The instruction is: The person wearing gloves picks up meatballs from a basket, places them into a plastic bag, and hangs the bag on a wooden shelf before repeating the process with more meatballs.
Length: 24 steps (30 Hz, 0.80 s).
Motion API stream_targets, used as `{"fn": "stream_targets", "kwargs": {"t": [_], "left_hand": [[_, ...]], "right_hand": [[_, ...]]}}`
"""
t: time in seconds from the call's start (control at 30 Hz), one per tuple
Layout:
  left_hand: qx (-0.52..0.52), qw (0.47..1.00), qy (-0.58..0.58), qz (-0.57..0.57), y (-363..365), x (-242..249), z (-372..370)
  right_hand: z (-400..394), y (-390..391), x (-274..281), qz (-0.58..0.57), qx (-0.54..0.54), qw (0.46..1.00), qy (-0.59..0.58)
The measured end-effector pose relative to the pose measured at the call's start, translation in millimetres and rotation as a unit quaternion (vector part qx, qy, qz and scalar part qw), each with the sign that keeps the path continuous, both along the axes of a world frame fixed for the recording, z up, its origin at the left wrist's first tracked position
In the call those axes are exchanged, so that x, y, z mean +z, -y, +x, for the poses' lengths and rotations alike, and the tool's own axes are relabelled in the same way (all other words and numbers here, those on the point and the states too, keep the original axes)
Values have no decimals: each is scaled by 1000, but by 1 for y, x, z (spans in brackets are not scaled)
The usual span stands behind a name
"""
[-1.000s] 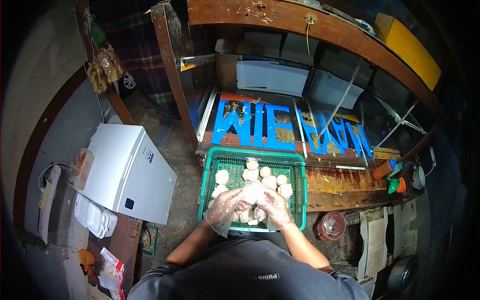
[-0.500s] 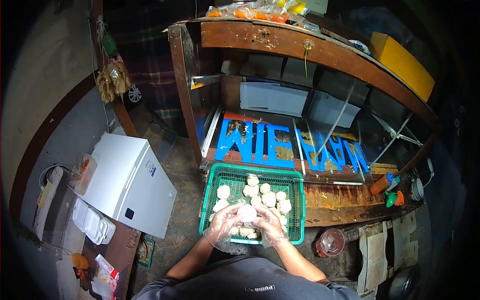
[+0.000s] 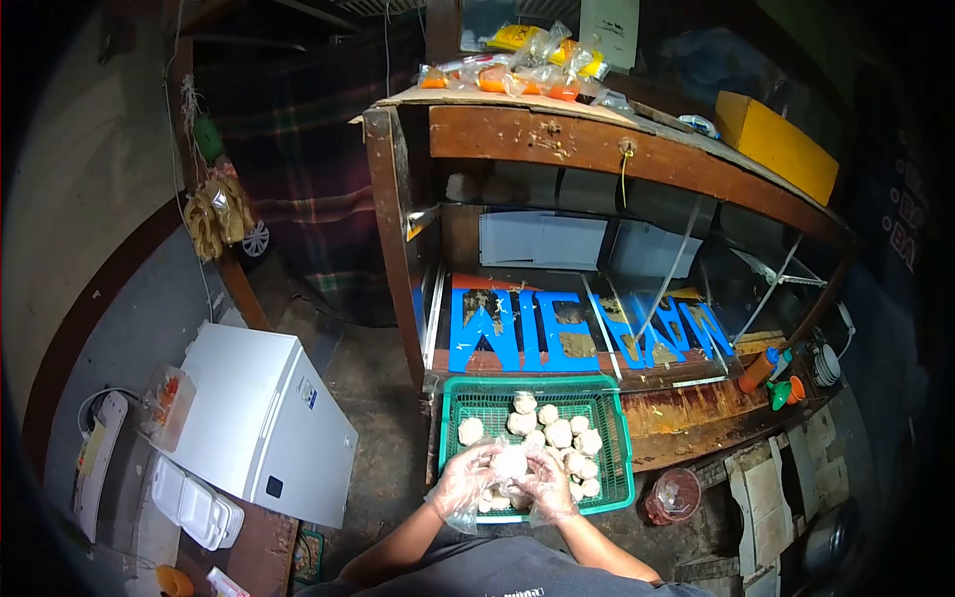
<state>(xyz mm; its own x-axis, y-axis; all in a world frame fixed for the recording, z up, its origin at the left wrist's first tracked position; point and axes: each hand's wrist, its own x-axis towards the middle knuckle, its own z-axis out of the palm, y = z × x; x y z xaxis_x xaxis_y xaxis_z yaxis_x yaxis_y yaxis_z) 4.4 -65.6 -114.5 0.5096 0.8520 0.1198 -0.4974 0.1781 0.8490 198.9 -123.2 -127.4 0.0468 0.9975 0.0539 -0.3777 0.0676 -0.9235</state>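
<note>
Both gloved hands, left hand and right hand, stay cupped round one dough ball. Unchanged since a second ago, over green basket; only camera tilted up

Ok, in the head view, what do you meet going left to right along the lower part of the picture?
White foam box → white chest freezer → left hand → right hand → green basket → round pinkish container → orange bottle.

white chest freezer left | yellow box on cart top | orange funnel right | clear jar below
</note>
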Motion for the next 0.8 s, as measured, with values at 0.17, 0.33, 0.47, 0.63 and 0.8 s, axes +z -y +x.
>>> {"fn": "stream_targets", "kwargs": {"t": [0.17,0.33,0.47,0.63,0.8], "left_hand": [[-24,990,78,-112,-16,-21,-14],[-86,968,186,-146,-27,-4,-16],[25,998,-48,26,-34,37,-11],[51,987,-87,129,-60,65,-3],[36,997,-3,69,-91,102,20]], "right_hand": [[-23,1,22,-9,-23,999,45],[-27,-14,39,53,-78,983,156],[-17,-32,56,154,-105,938,294],[-6,-57,112,225,-97,882,403],[20,-92,141,235,-70,884,398]]}}
